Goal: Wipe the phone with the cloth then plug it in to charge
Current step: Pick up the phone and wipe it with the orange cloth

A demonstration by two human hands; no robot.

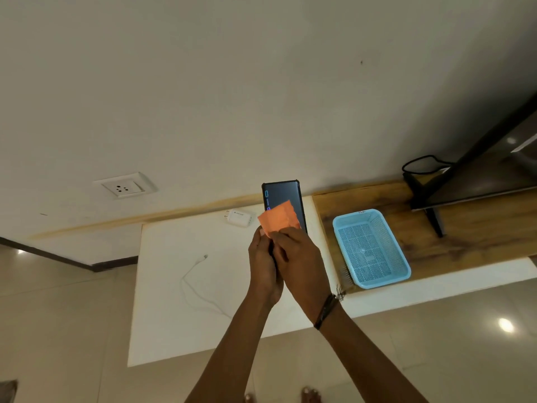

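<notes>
Head | left hand (263,266) grips phone (286,193) above table (174,286) — right fingers (286,239) pinch cloth (279,218)

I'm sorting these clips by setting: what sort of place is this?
Probably a home living room: a television on a wooden shelf, a wall socket, and a glossy tiled floor.
</notes>
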